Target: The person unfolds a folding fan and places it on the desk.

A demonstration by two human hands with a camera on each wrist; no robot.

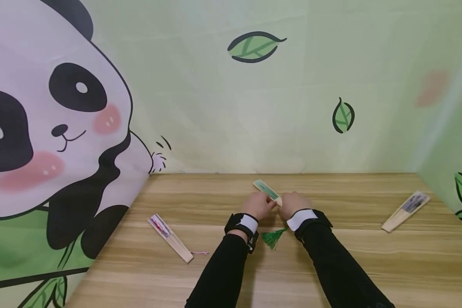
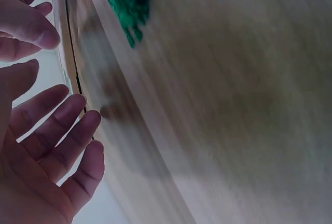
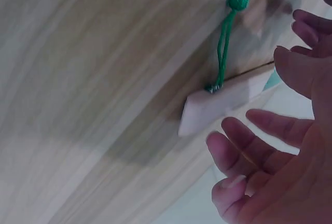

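Observation:
A folded fan (image 1: pixel 267 191) with a green panel and pale wooden ribs lies on the table between my hands. Its green tassel (image 1: pixel 273 238) trails toward me; the right wrist view shows the cord tied at the fan's pale end (image 3: pixel 223 99). My left hand (image 1: pixel 258 205) is beside the fan on the left, its fingers loosely bent and spread in the left wrist view. On the other side is my right hand (image 1: pixel 294 204), with fingers loosely curved close to the fan (image 3: pixel 249 89) and nothing gripped. Whether any fingertip touches the fan is hard to tell.
Another folded fan (image 1: pixel 171 238), with a pink-red pattern and a pinkish cord, lies to the left on the wooden table (image 1: pixel 346 265). A third folded fan (image 1: pixel 406 211), dark-patterned, lies at the right. Behind the table hangs a green backdrop (image 1: pixel 200 107) printed with a panda and leaves.

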